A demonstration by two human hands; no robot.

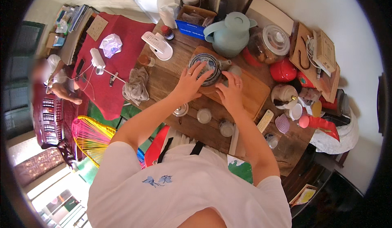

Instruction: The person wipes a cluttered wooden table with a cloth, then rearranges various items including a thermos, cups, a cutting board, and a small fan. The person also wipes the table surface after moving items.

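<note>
A round blue-and-white patterned teapot (209, 61) sits at the left end of a wooden board on the table. My left hand (190, 82) wraps over its near left side, with fingers reaching across the rim toward the middle. On the pot's near right side, my right hand (231, 90) bends its thumb and fingers against it; part of that contact is hidden. Close beyond the right fingertips stands a small pale cup (235, 70). Nearer to me lie a round glass lid or dish (180, 110), a small clear cup (204, 115) and another clear glass (226, 128).
Behind the board (255, 95) stand a pale green jug (231, 34), a lidded glass jar (271, 44) and a blue box (192, 23). A red canister (283, 70) and cluttered packages line the right. A grey cloth (136, 86) lies at the table's left edge. Another person (59, 74) sits far left.
</note>
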